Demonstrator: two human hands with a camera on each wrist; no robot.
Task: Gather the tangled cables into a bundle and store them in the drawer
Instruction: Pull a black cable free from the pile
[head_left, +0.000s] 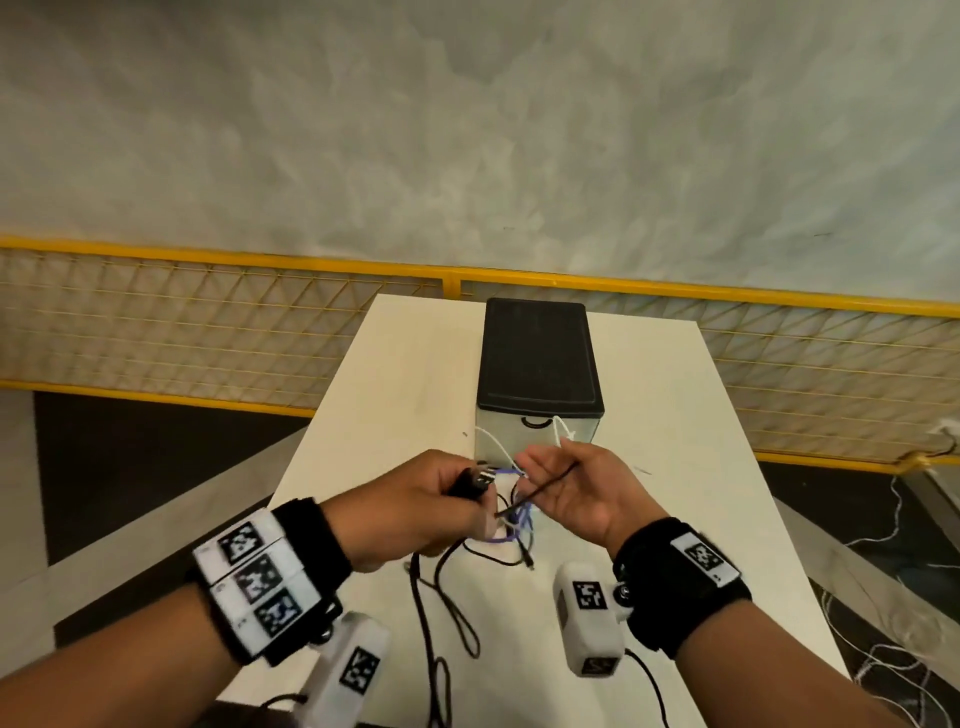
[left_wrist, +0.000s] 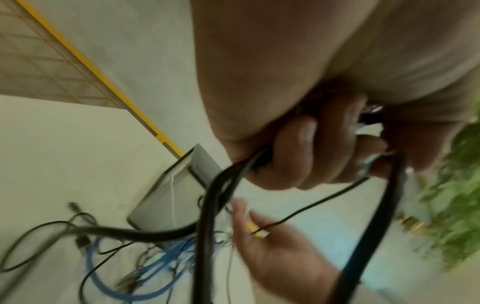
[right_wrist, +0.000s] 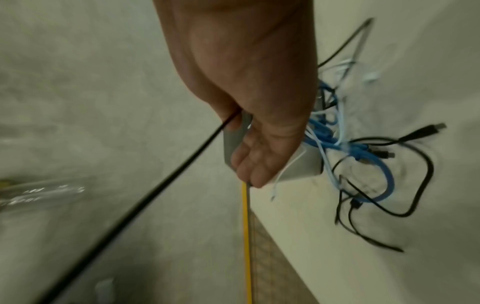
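Left hand (head_left: 415, 512) fisted round cables (left_wrist: 207, 216); right hand (head_left: 576, 488) palm-up, fingers (head_left: 530, 475) relaxed, pinching thin black cable (head_left: 545, 484).

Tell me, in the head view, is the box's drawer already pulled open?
No, the drawer front sits flush under the black top of the storage box, with the tangled cables outside it.

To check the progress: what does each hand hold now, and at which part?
The left hand grips several black cables near their plug ends. The right hand pinches one thin black cable along its length.
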